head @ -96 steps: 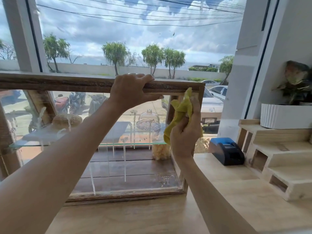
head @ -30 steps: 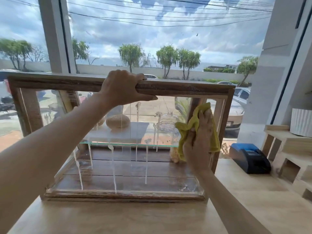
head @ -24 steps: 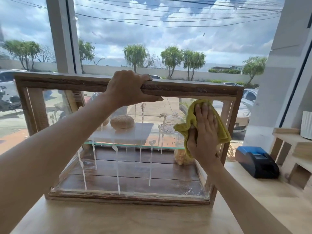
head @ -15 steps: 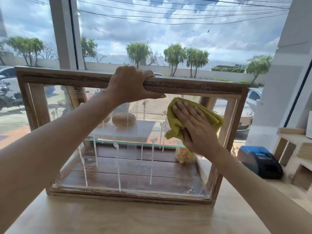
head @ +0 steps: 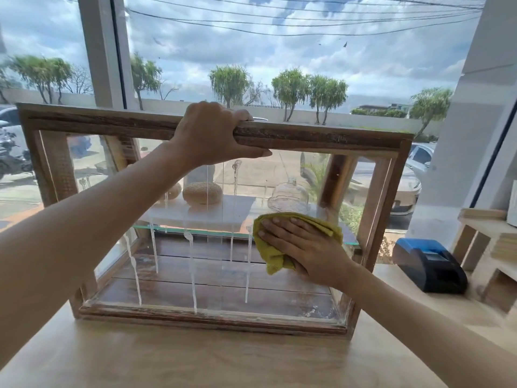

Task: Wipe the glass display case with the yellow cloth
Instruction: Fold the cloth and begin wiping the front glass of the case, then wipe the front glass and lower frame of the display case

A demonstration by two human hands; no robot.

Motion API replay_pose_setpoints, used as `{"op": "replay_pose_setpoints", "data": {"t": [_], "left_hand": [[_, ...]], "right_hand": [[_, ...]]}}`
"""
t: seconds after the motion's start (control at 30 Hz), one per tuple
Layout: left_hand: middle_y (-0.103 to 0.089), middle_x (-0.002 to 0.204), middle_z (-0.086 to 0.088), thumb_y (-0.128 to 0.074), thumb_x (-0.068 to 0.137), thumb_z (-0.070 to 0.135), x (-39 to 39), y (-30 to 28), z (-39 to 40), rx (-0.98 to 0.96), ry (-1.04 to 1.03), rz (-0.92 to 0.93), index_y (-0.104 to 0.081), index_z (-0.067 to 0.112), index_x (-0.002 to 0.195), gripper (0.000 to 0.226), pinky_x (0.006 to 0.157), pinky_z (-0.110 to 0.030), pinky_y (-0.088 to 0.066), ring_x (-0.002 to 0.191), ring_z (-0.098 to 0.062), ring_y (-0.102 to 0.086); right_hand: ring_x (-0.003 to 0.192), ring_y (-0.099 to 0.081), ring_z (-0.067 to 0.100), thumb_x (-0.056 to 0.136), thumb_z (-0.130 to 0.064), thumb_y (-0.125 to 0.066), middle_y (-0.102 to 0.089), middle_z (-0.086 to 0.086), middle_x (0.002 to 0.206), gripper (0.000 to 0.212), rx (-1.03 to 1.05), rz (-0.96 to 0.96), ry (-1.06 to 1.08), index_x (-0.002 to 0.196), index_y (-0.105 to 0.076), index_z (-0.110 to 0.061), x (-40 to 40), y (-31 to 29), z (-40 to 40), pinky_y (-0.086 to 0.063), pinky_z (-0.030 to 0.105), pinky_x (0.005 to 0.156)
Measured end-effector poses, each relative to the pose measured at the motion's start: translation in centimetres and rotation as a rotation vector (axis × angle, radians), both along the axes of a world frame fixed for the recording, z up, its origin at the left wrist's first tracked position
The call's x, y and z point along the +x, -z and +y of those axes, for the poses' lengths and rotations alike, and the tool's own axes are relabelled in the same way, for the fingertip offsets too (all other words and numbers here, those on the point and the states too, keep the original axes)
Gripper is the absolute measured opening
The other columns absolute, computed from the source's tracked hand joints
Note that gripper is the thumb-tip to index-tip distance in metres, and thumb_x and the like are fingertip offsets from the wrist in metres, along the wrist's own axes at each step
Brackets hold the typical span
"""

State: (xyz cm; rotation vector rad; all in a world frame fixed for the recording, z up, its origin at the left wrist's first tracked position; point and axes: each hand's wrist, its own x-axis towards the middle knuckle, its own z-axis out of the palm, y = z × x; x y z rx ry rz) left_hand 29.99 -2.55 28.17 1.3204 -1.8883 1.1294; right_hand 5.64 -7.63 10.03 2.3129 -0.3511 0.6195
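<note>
A wood-framed glass display case [head: 321,137] stands on a pale wooden counter before a big window. White foam streaks [head: 192,275] run down its front pane. My left hand [head: 215,133] grips the top wooden rail near its middle. My right hand [head: 303,249] lies flat on the front glass at mid-height on the right, pressing the yellow cloth [head: 272,260] against the pane. Inside, a round bun [head: 202,192] and a glass dome [head: 288,197] sit on a glass shelf.
A black and blue receipt printer [head: 429,266] sits on the counter right of the case. Pale wooden stepped shelves [head: 492,242] stand at the far right. The wooden counter [head: 195,359] stretches in front of the case.
My right hand with the cloth has moved from the right side frame onto the front pane, then down to mid-height. My left hand has stayed on the top rail.
</note>
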Motion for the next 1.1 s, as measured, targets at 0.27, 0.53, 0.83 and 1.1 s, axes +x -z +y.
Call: {"op": "replay_pose_setpoints", "data": {"t": [0.27,0.53,0.83,1.1], "left_hand": [[-0.068,0.062,0.002,-0.027,0.061,0.09,0.0,0.1,0.0,0.018,-0.014,0.019,-0.068,0.025,0.103,0.088,0.065,-0.028,-0.05,0.061,-0.019,-0.065],[-0.069,0.063,0.003,-0.028,0.061,0.09,0.0,0.2,0.0,0.012,-0.004,0.019,-0.069,0.024,0.103,0.089,0.065,-0.027,-0.049,0.061,-0.018,-0.066],[-0.069,0.064,0.002,-0.028,0.06,0.091,-0.1,0.2,0.0,0.013,0.005,0.041,-0.069,0.024,0.103,0.089,0.066,-0.028,-0.051,0.061,-0.018,-0.065],[-0.069,0.064,0.005,-0.028,0.06,0.09,-0.2,0.2,0.2,0.014,-0.007,0.037,-0.069,0.024,0.102,0.088,0.064,-0.023,-0.042,0.062,-0.018,-0.066]], "right_hand": [[0.145,-0.022,0.016,0.085,-0.016,-0.049,-0.025,0.001,0.156,0.066,0.067,0.172,0.011,0.148,-0.029,-0.014,-0.8,6.0,0.2,-0.016,0.031,0.119],[0.147,-0.011,0.014,0.085,-0.033,-0.053,-0.01,0.001,0.16,0.079,0.12,0.323,0.111,0.153,-0.014,-0.016,-2.2,11.9,0.9,-0.005,0.028,0.12],[0.141,-0.033,0.016,0.103,-0.008,-0.028,-0.039,0.0,0.15,0.043,0.302,-0.04,-0.058,0.14,-0.046,-0.018,-1.7,14.6,3.3,-0.036,0.033,0.111],[0.111,-0.059,-0.002,0.077,0.006,-0.047,-0.065,-0.016,0.122,0.052,0.861,-1.212,-0.136,0.12,-0.062,-0.018,2.1,9.7,9.1,-0.049,0.019,0.089]]}}
